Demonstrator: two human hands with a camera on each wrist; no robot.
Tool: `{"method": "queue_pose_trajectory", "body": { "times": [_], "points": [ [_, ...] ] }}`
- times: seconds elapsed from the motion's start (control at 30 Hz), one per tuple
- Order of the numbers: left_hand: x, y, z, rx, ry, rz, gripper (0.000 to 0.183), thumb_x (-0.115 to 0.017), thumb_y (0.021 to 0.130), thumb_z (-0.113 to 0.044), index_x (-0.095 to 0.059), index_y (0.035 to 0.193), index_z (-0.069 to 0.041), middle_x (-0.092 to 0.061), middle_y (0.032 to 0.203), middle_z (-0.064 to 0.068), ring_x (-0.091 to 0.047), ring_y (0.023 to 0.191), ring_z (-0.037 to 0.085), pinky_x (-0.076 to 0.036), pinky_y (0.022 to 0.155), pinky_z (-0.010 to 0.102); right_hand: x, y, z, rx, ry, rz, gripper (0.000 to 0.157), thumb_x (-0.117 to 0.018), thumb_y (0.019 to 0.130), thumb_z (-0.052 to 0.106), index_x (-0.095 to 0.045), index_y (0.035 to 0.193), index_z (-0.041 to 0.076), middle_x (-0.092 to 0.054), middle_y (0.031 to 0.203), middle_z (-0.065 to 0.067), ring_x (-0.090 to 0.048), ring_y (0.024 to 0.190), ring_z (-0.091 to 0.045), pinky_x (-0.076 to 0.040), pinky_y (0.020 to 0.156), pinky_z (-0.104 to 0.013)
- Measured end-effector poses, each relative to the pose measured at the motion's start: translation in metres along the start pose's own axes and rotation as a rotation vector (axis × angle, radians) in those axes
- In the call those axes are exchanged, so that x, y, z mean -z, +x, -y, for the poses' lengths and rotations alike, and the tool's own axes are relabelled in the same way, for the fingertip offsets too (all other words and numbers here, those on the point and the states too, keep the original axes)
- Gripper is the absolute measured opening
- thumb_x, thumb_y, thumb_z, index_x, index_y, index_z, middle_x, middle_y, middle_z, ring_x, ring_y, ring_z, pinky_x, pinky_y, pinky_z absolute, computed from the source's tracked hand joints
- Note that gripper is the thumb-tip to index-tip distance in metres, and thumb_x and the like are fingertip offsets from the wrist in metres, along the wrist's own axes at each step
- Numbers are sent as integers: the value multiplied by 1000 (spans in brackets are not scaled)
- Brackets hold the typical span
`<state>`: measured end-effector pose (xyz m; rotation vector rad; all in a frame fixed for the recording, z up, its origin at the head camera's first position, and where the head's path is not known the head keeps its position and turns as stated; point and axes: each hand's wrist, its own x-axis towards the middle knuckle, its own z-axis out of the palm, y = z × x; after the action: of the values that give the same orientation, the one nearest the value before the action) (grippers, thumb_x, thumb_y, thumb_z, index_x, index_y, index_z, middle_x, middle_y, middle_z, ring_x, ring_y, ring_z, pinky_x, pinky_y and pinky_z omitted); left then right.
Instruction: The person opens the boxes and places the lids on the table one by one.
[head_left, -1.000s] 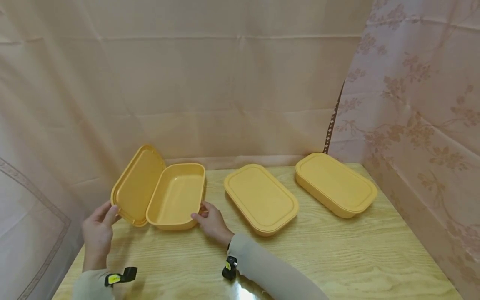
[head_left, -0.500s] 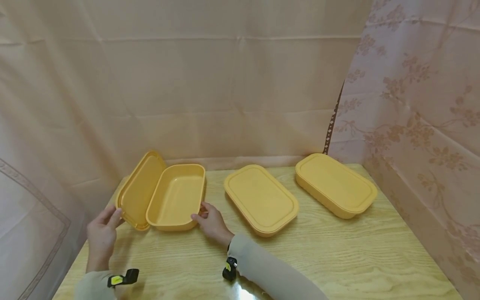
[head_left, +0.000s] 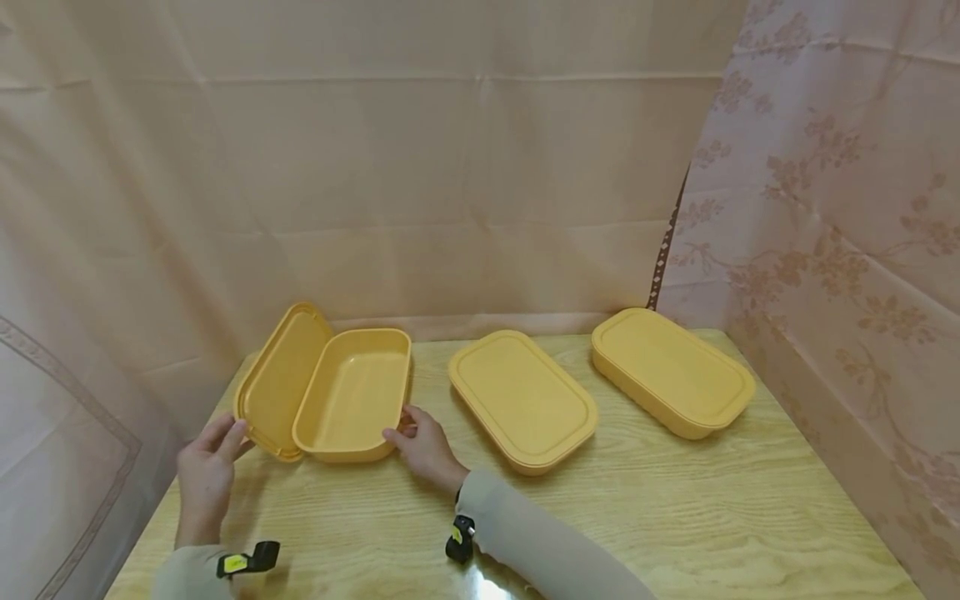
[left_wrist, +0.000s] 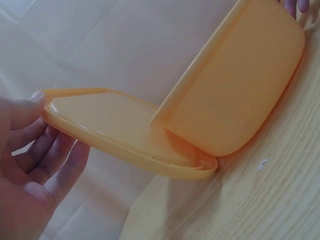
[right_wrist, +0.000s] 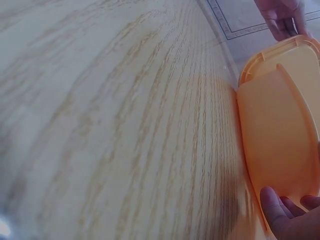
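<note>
On the left of the table stands an uncovered yellow plastic food container [head_left: 352,400], with nothing visible inside. Its yellow lid [head_left: 285,379] leans at a slant along the container's left side, inner face up. My left hand [head_left: 207,475] pinches the lid's outer near edge, thumb on top and fingers underneath, as the left wrist view shows with the lid [left_wrist: 115,130] held off the table at that end. At the container's near right corner, my right hand [head_left: 427,448] grips the wall; in the right wrist view the thumb [right_wrist: 270,197] lies against its side.
Two more yellow containers with lids on, one in the middle [head_left: 523,398] and one at the right [head_left: 671,367], sit on the wooden table [head_left: 697,517]. Beige cloth [head_left: 465,167] hangs behind, and flowered cloth [head_left: 847,275] hangs at the right.
My left hand has shifted slightly right and down with the lid, which now stands a little lower and closer to the container. The container and my right hand have stayed put.
</note>
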<state>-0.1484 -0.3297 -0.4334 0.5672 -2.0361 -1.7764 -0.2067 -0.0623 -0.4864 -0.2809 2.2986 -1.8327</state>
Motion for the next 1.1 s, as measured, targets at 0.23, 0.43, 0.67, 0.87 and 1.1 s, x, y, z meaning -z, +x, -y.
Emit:
{"method": "queue_pose_trajectory", "body": {
  "times": [0.23, 0.43, 0.67, 0.87, 1.1],
  "points": [
    [-2, 0, 3, -28, -31, -13, 36, -60, 96, -20, -61, 125, 2, -66, 87, -22, -65, 77, -7, -52, 68, 8, 0, -1, -2, 18, 3, 0, 52, -68, 92, 20, -50, 134, -5, -61, 110, -11, -58, 88, -11, -53, 64, -20],
    [0, 1, 5, -41, 8, -38, 35, -62, 95, -19, -63, 124, 0, -66, 88, -20, -63, 79, -6, -52, 68, 8, 0, 1, -4, 38, -3, -4, 48, -68, 92, 19, -53, 131, -4, -62, 108, -11, -59, 87, -11, -52, 63, -19],
    [2, 0, 9, -74, 177, -64, 44, -57, 98, -21, -52, 141, -11, -60, 86, -28, -57, 81, -9, -49, 68, 4, 0, 1, -4, 29, -3, 0, 49, -68, 92, 19, -52, 132, -3, -62, 107, -11, -58, 85, -10, -51, 63, -18],
    [1, -1, 10, -102, 151, -115, 42, -58, 98, -17, -54, 140, -14, -60, 83, -25, -57, 79, -7, -48, 67, 4, 0, -1, -2, 18, -10, 5, 49, -67, 92, 20, -52, 134, -2, -60, 112, -11, -57, 87, -10, -51, 63, -19],
    [1, -3, 7, -118, 85, -159, 40, -60, 96, -13, -58, 135, -7, -61, 86, -23, -58, 77, -6, -49, 65, 4, 0, -1, -1, 9, -28, 9, 51, -66, 93, 22, -50, 136, -2, -60, 113, -10, -57, 89, -10, -51, 64, -18]
  ]
}}
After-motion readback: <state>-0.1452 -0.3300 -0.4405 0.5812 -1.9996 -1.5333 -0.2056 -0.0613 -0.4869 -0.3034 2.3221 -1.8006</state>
